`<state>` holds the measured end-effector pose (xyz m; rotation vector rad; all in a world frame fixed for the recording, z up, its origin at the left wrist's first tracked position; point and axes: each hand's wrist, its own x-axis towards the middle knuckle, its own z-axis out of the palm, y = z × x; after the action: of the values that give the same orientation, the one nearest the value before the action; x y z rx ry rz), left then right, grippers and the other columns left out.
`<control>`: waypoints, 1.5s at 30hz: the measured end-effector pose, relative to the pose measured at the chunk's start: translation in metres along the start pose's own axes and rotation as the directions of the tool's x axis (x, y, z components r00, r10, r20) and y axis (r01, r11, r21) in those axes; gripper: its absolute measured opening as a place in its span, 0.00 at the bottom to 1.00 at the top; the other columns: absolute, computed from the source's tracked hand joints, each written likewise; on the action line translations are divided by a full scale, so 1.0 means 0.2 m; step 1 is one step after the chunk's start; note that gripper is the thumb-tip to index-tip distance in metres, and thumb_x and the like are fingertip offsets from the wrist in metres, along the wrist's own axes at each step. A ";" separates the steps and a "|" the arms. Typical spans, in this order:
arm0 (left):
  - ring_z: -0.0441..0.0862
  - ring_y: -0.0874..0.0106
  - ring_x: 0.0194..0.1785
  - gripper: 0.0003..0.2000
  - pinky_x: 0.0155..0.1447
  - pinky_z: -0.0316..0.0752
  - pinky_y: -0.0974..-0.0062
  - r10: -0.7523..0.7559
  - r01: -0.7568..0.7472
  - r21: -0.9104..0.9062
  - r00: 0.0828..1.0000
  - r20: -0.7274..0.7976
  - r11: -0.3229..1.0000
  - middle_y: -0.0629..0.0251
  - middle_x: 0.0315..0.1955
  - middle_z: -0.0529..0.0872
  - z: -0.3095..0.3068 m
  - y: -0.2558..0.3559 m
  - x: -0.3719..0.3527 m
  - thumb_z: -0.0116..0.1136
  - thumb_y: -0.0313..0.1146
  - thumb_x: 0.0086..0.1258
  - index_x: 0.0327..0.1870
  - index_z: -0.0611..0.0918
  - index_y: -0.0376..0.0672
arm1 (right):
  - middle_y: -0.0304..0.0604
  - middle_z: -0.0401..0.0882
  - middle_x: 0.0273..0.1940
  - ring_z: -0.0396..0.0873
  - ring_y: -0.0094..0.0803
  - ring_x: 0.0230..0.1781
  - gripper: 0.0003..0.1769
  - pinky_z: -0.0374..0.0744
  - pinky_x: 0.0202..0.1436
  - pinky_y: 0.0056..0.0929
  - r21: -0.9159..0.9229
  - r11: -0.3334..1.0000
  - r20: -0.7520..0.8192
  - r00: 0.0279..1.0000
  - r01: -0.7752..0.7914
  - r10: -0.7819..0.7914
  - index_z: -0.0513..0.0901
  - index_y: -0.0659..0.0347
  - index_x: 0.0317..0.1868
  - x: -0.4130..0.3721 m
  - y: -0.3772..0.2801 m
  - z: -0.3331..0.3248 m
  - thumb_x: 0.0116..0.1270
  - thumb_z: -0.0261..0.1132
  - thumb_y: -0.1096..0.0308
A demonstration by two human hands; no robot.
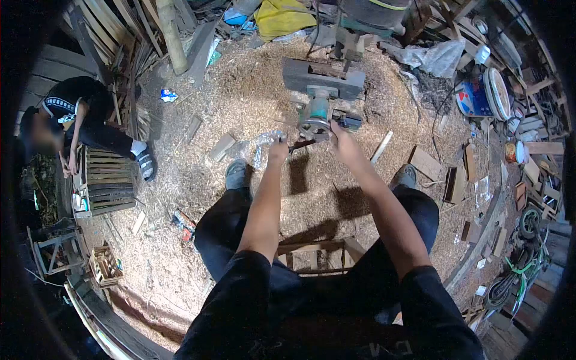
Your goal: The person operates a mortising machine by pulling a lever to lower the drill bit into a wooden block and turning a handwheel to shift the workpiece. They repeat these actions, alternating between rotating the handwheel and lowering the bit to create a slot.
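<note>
Seated person [78,120] beside slatted crate [109,180], yellow cloth [282,15], sawdust-covered floor [240,96]

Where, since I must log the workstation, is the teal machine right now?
Head view, upper centre: the teal machine stands on the sawdust floor, just beyond the left hand and right hand.

Both hands are out at the small green machine [317,114] on the sawdust floor [252,96] — left hand [278,147] pinches a thin dark stick [302,144], right hand [339,133] is right at the machine's side, grip hard to make out. Another person [84,114] sits by a slatted crate [110,180] at the floor's left edge.
</note>
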<state>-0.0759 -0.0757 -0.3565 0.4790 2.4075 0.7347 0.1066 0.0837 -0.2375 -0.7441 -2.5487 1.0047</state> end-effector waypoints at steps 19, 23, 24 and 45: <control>0.82 0.41 0.42 0.19 0.48 0.77 0.49 0.173 -0.223 -0.081 0.898 -0.405 0.971 0.34 0.38 0.83 0.22 0.08 -0.17 0.56 0.44 0.67 0.46 0.79 0.34 | 0.66 0.82 0.40 0.82 0.59 0.41 0.27 0.81 0.45 0.46 0.019 0.998 0.148 0.988 -0.052 0.049 0.74 0.67 0.64 0.00 0.06 -0.16 0.62 0.63 0.74; 0.82 0.39 0.42 0.15 0.49 0.76 0.49 0.220 -0.267 -0.169 0.942 -0.254 0.949 0.37 0.34 0.84 0.19 0.23 -0.31 0.57 0.38 0.67 0.48 0.75 0.36 | 0.64 0.82 0.38 0.83 0.52 0.37 0.34 0.79 0.43 0.41 -0.003 0.998 0.098 0.993 -0.062 0.062 0.74 0.60 0.67 -0.07 0.10 -0.20 0.55 0.59 0.77; 0.83 0.42 0.41 0.16 0.48 0.76 0.51 0.269 -0.308 -0.120 0.927 -0.261 0.944 0.41 0.34 0.85 0.18 0.30 -0.38 0.59 0.39 0.67 0.48 0.77 0.37 | 0.64 0.82 0.39 0.83 0.53 0.38 0.35 0.79 0.44 0.41 0.002 0.997 0.099 0.992 -0.077 0.076 0.74 0.59 0.67 -0.10 0.08 -0.24 0.54 0.59 0.77; 0.71 0.49 0.68 0.31 0.72 0.65 0.61 0.424 -0.441 0.146 0.896 0.130 0.886 0.39 0.63 0.74 -0.25 0.61 -0.48 0.56 0.40 0.70 0.71 0.65 0.34 | 0.63 0.84 0.40 0.82 0.59 0.44 0.16 0.80 0.53 0.46 -0.208 0.946 0.108 0.955 -0.249 0.275 0.85 0.60 0.48 -0.28 0.21 -0.31 0.60 0.64 0.67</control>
<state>-0.0114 -0.0452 -0.2098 1.1262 2.3050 0.6670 0.1952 0.1107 -0.2280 -1.1321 -2.7448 0.9209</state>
